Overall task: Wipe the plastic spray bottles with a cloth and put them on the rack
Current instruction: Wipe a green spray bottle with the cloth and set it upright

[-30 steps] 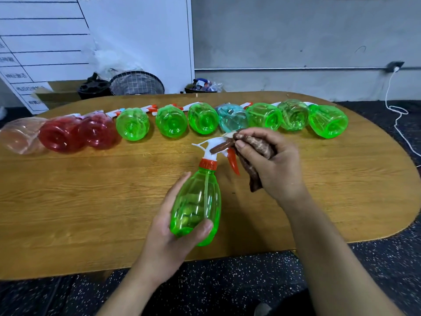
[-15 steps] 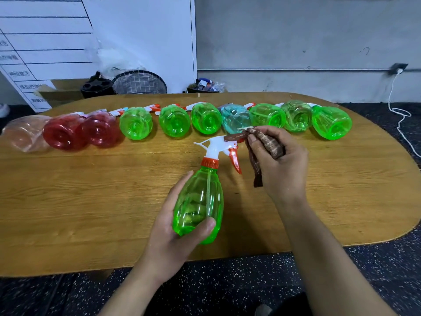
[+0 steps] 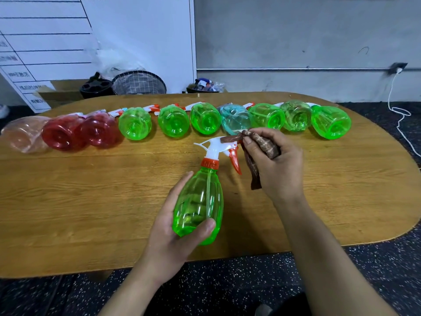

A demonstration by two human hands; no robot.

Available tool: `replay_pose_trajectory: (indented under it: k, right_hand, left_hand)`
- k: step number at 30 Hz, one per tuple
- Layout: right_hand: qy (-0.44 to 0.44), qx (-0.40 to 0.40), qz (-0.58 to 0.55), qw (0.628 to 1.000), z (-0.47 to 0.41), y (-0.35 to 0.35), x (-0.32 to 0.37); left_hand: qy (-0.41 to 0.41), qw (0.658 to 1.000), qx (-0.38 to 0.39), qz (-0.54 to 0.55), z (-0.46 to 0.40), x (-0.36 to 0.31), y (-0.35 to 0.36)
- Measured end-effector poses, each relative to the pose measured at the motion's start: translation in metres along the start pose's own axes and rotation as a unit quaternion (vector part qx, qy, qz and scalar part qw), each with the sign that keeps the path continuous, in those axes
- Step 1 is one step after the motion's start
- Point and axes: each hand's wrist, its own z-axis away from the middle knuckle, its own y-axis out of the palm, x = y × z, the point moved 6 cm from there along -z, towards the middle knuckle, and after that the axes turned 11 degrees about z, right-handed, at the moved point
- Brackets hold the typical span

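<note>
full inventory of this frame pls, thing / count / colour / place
Held green plastic spray bottle: 1, green body, white head, orange trigger; above table's near edge.
Brown cloth: 1, brown; against the held bottle's spray head.
Green plastic bottles lying in row: 6, green; far side of table.
Pale blue plastic bottle: 1, blue; in the row, right of centre.
Red plastic bottles: 2, red; left part of row.
Pale orange plastic bottle: 1, far left end.
Oval wooden table: 1, brown.
Round wire basket: 1, dark; behind table.
White cable: 1, right, on the floor.
Rack: not in view.
Left hand: grips held bottle's body.
Right hand: grips cloth.
</note>
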Motion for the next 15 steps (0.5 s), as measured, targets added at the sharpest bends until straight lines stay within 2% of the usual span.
replay_pose_trajectory:
  k: [4,6,8,11,13,15]
  right_hand:
    - [0.027,-0.013,-0.044,0.999,0.001,-0.006,0.002]
    - [-0.013,0.048,-0.085,0.995,0.007,0.000,0.019]
    - [-0.068,0.145,-0.116,0.980,0.023,0.015,0.038]
    - [-0.070,0.269,-0.143,0.950,0.050,0.040,0.045]
    - [-0.052,0.281,-0.148,0.947,0.056,0.048,0.042]
    - [-0.032,0.253,-0.159,0.954,0.054,0.050,0.040]
  left_hand:
    - [0.004,1.000,-0.017,0.017,-0.002,-0.005,-0.002]
    - [0.011,0.998,-0.045,0.030,-0.004,-0.012,-0.008]
    - [0.013,0.996,-0.074,0.046,-0.008,-0.019,-0.014]
    - [0.014,0.995,-0.078,0.056,-0.010,-0.026,-0.021]
    - [0.010,0.997,-0.057,0.056,-0.010,-0.028,-0.020]
    - [0.006,0.998,-0.037,0.058,-0.009,-0.028,-0.019]
